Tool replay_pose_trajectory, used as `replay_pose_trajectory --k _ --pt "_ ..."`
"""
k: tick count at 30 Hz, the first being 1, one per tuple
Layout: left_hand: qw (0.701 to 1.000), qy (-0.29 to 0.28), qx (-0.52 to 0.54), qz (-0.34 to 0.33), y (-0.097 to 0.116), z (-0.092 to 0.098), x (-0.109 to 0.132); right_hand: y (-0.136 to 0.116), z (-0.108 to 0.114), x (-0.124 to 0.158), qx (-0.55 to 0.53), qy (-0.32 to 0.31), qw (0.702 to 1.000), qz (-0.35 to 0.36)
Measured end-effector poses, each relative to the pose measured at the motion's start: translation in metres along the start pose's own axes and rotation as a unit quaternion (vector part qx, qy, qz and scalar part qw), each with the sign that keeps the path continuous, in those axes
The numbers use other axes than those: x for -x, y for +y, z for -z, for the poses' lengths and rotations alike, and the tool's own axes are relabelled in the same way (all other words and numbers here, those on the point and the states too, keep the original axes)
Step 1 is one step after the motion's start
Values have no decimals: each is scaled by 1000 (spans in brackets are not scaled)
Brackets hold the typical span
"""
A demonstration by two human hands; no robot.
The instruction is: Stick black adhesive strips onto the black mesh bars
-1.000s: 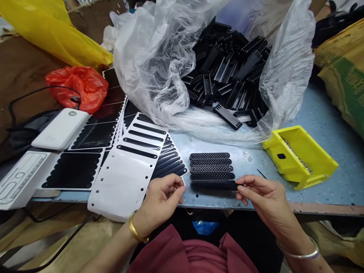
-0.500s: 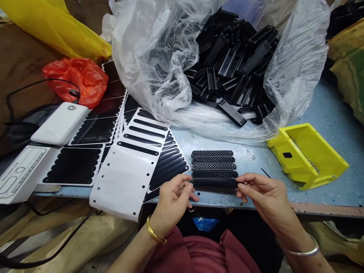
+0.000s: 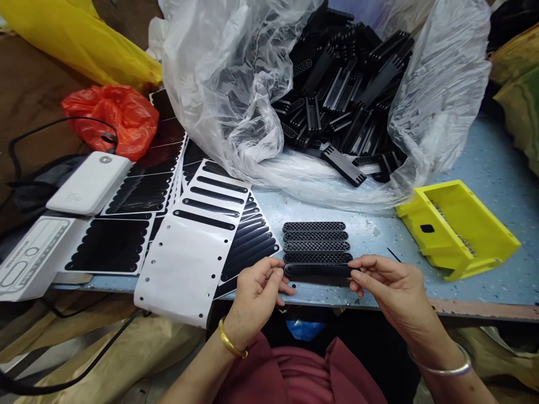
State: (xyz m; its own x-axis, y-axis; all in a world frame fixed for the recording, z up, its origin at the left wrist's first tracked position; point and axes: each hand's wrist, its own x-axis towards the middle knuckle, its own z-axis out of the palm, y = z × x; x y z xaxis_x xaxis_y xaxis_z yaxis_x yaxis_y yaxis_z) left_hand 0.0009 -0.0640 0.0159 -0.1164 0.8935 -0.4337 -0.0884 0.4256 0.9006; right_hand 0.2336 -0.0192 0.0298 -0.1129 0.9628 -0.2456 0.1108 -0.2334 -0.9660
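Observation:
A narrow black strip piece [image 3: 319, 270] lies at the near edge of the blue table [image 3: 480, 185], the closest of a row of black mesh grille pieces [image 3: 315, 241]. My left hand [image 3: 256, 294] pinches its left end with curled fingers. My right hand [image 3: 389, 286] pinches its right end between thumb and fingers. Just left of my left hand lies a white backing sheet with black strip stickers [image 3: 197, 241], over more black sticker sheets [image 3: 126, 224].
A big clear plastic bag [image 3: 227, 90] full of black plastic parts [image 3: 345, 95] fills the back of the table. A yellow plastic jig [image 3: 457, 227] sits at the right. At the left are a white power bank [image 3: 88, 182], a red bag [image 3: 113, 118] and a yellow bag [image 3: 76, 39].
My left hand moved right from the sticker sheet to the strip's left end and closed on it. My right hand kept hold of the right end.

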Motion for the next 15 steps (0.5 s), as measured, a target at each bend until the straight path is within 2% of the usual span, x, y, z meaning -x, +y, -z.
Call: replay_pose_trajectory --k 15 --pt "998 41 -49 -21 -4 -11 -5 -1 -2 0 31 -1 999 35"
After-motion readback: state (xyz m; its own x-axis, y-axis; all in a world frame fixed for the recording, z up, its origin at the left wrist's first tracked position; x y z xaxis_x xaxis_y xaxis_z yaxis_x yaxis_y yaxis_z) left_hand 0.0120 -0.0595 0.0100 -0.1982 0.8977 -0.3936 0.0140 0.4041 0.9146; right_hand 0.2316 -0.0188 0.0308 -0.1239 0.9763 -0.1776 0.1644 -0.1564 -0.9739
